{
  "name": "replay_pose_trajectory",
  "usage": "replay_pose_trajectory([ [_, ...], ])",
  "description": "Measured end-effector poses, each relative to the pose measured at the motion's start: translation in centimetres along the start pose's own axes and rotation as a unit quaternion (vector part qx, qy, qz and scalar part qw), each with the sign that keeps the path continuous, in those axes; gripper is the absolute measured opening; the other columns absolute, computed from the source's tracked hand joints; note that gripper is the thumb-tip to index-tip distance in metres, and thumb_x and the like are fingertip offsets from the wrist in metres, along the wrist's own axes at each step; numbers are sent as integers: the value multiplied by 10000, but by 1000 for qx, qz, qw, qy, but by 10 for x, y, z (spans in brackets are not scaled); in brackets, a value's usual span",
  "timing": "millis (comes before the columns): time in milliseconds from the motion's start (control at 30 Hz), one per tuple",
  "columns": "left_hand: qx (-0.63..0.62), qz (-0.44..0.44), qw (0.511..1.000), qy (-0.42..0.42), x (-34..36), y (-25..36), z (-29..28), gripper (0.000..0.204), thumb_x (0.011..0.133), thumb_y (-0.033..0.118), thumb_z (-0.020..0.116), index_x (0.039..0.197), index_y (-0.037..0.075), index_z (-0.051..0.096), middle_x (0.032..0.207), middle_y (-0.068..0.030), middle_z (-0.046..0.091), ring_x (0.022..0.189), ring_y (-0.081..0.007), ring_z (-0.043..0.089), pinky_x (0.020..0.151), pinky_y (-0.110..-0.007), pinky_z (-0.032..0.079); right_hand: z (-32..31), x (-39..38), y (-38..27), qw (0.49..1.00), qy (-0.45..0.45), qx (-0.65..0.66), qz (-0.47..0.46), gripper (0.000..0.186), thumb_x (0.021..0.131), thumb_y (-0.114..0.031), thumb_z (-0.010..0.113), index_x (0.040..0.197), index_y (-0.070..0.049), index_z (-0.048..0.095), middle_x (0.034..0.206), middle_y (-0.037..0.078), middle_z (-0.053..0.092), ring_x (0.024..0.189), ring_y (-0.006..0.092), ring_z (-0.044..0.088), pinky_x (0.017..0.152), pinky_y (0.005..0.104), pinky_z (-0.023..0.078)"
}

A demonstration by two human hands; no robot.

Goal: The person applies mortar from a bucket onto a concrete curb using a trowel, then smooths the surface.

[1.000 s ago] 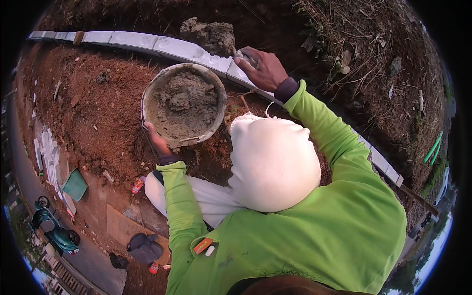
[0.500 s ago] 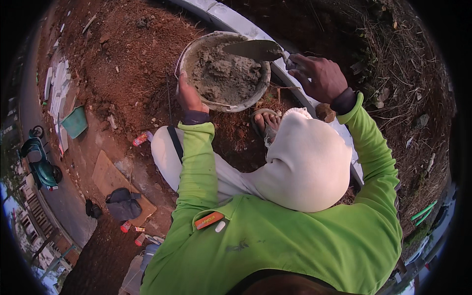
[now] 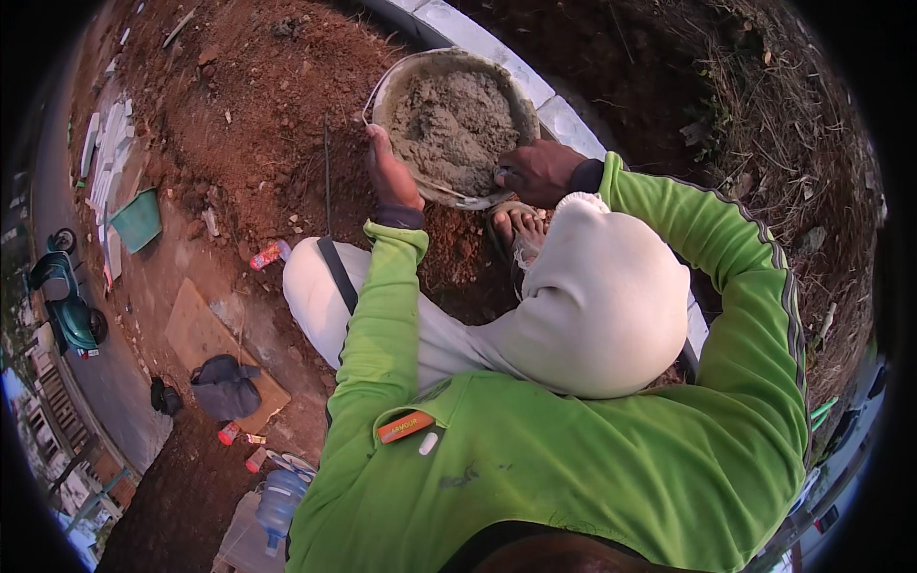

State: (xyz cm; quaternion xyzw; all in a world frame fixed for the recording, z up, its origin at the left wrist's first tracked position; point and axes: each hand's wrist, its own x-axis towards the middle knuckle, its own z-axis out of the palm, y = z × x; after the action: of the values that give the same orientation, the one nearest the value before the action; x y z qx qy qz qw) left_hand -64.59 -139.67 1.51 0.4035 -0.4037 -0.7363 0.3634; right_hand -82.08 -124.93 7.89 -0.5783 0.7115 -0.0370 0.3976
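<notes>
A round bucket (image 3: 524,102) of wet grey mortar (image 3: 447,124) stands in front of me, tilted slightly. My left hand (image 3: 394,178) grips its left side near the rim, thumb up, the other fingers largely hidden. The thin wire bail (image 3: 371,97) arches beside that hand. At the bucket's near right rim, my right hand (image 3: 541,172) is closed round the trowel's handle, low against the mortar. The blade is out of sight, under the hand or in the mortar.
White kerb blocks (image 3: 497,50) run diagonally behind the bucket. My sandalled foot (image 3: 519,224) is just below it. Red soil (image 3: 258,115) lies to the left, with a green tub (image 3: 137,221), a board (image 3: 205,329) and a water jug (image 3: 280,501). Dry grass (image 3: 793,162) covers the right side.
My right hand has moved down and left to the near rim, and the trowel blade, earlier in view above the bucket, is hidden. The bucket sits slightly farther right and up.
</notes>
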Motion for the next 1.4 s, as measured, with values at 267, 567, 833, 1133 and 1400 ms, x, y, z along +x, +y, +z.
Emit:
replay_pose_trajectory([
  [267,-21,30,999,-34,24,-30,-28,826,1034,569,366,1567,-21,140,1637,-123,176,1490,-227,206,1224,-363,122,33,-11,30,967,112,225,-42,560,958,-501,566,1229,-20,657,1191,244,662,1137,388,621,1028,433,461],
  [567,-23,-34,998,-37,19,-15,-45,751,990,591,447,1513,63,340,1513,-132,411,1349,-319,438,1137,-451,339,11,-33,40,867,229,441,37,589,938,-514,579,1214,-1,667,1088,233,696,1031,373,660,931,460,489],
  [833,-7,-117,991,-61,43,-9,-59,616,986,431,557,1430,16,457,1399,-112,541,1247,-261,537,1083,-406,399,-5,41,168,883,381,-2,276,302,874,-216,569,1125,-52,608,903,217,700,827,416,693,733,510,559],
  [1133,31,-105,992,-69,57,-3,-75,503,968,276,618,1379,4,516,1340,-95,590,1198,-234,582,1040,-385,442,-26,-48,49,947,315,-62,12,395,866,-314,654,1232,-171,617,819,172,687,756,373,681,652,484,540],
  [1400,110,7,985,-135,8,0,-14,489,971,185,608,1370,-74,495,1309,-139,580,1197,-202,547,1074,-350,388,15,-5,19,968,200,-148,25,175,827,-252,648,955,-134,670,751,134,702,718,310,711,603,441,549],
])
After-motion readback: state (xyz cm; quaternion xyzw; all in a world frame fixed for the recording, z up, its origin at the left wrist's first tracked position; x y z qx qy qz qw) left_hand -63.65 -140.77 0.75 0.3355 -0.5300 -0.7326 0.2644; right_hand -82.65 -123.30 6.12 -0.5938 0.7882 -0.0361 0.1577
